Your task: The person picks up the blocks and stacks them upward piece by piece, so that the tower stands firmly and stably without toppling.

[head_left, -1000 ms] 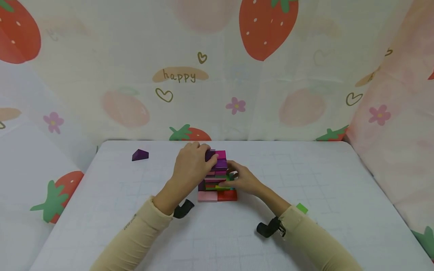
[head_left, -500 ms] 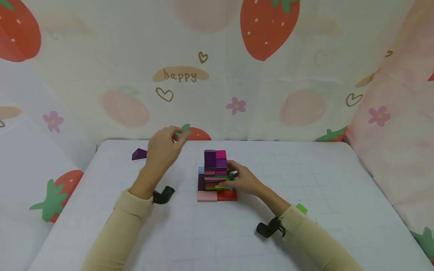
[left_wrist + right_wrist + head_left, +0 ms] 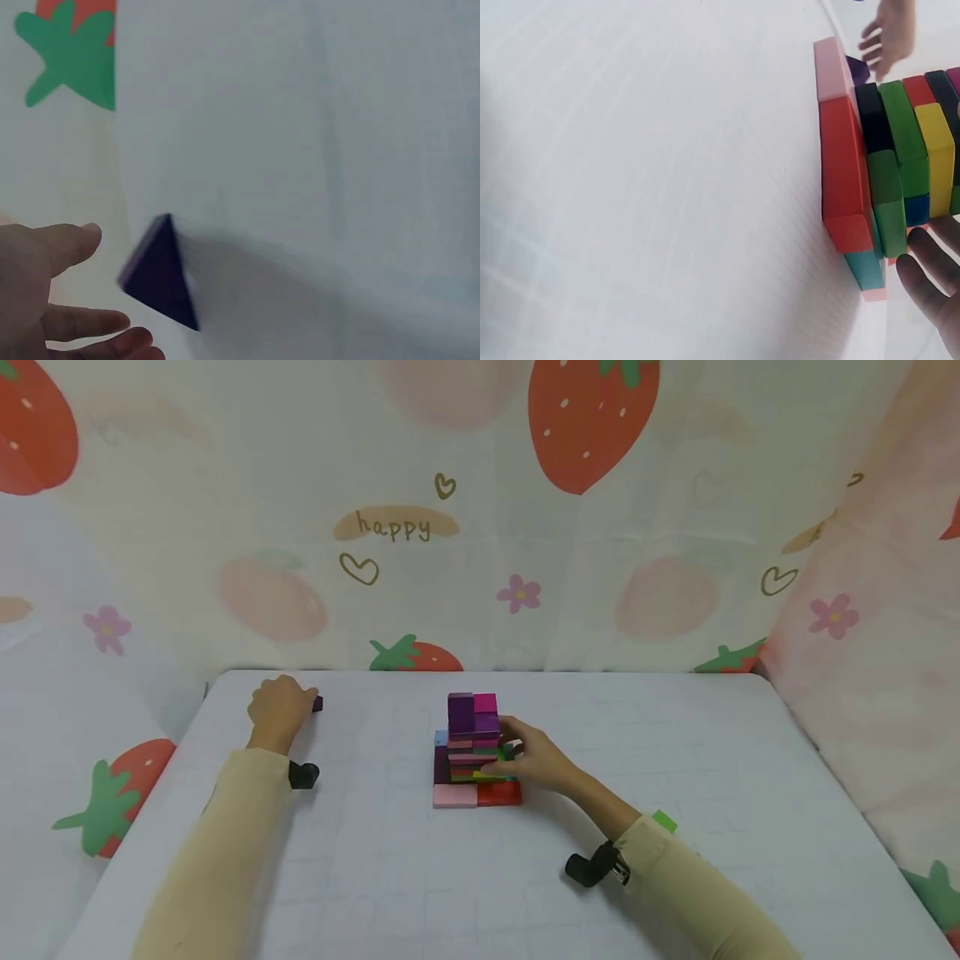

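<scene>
A dark purple wedge-like block (image 3: 163,277) lies near the table's far left corner. My left hand (image 3: 277,706) reaches over it and partly hides it in the head view. In the left wrist view the thumb and fingers are spread beside the block, with a gap at the thumb. Mid-table stands a layered stack of coloured blocks (image 3: 461,714), purple and magenta on top, pink and red at its foot. My right hand (image 3: 542,760) holds the stack's right side, thumb at the front near a yellow block (image 3: 936,150) and fingers (image 3: 924,289) at the green and blue blocks.
A bright green block (image 3: 664,821) lies on the white-covered table (image 3: 420,877), partly behind the right sleeve. A strawberry-print cloth (image 3: 570,552) hangs behind the table. Both wrists carry black cameras.
My left hand has left the top of the stack and moved left to the loose purple block. A purple block stands upright on the stack's top. The right hand stays in place.
</scene>
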### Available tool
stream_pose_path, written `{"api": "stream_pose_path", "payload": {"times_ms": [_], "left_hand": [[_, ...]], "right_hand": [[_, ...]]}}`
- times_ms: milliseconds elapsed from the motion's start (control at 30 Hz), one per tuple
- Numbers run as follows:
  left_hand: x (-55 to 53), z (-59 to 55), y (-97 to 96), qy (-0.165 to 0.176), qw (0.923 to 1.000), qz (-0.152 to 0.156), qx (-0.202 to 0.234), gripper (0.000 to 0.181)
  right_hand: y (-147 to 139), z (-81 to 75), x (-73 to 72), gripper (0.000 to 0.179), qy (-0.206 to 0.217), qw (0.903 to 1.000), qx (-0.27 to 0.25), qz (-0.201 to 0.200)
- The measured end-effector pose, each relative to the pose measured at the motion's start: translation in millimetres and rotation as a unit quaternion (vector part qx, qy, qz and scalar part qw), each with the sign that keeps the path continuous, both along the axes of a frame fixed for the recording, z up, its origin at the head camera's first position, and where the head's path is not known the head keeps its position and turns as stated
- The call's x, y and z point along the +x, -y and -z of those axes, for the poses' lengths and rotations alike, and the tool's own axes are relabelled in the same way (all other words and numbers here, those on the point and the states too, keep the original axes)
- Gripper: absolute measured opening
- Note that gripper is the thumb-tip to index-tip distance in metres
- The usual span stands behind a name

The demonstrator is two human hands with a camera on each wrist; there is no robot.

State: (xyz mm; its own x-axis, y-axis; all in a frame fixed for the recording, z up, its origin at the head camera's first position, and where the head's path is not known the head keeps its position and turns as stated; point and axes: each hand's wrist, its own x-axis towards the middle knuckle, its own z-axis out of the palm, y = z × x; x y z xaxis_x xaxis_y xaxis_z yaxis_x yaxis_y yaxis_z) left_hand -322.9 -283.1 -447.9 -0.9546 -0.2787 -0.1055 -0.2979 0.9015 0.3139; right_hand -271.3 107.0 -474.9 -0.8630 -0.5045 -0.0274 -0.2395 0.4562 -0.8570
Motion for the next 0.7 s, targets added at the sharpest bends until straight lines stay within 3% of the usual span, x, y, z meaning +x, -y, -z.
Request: {"api": "stream_pose_path", "payload": {"times_ms": [100,333,533,700], "left_hand": [[0.7,7.1,4.0,-0.002,1.0000,0.004,0.003,0.046],[-2.4,14.9,11.7,-0.015,0.9968,0.078,0.005,0.037],[4.5,18.2,10.3,-0.014,0.9980,0.061,0.004,0.052],[7.4,19.8,7.9,-0.016,0.9985,0.052,-0.002,0.049]], "right_hand": [[0,-1.8,0.2,0.070,0.003,1.0000,-0.001,-0.002],[0,-4.2,-0.1,0.070,-0.004,1.0000,-0.001,0.000],[1,-3.7,-0.3,0.071,-0.001,1.0000,0.000,-0.002],[1,-1.5,-0.5,0.071,0.001,1.0000,0.002,0.001]]}}
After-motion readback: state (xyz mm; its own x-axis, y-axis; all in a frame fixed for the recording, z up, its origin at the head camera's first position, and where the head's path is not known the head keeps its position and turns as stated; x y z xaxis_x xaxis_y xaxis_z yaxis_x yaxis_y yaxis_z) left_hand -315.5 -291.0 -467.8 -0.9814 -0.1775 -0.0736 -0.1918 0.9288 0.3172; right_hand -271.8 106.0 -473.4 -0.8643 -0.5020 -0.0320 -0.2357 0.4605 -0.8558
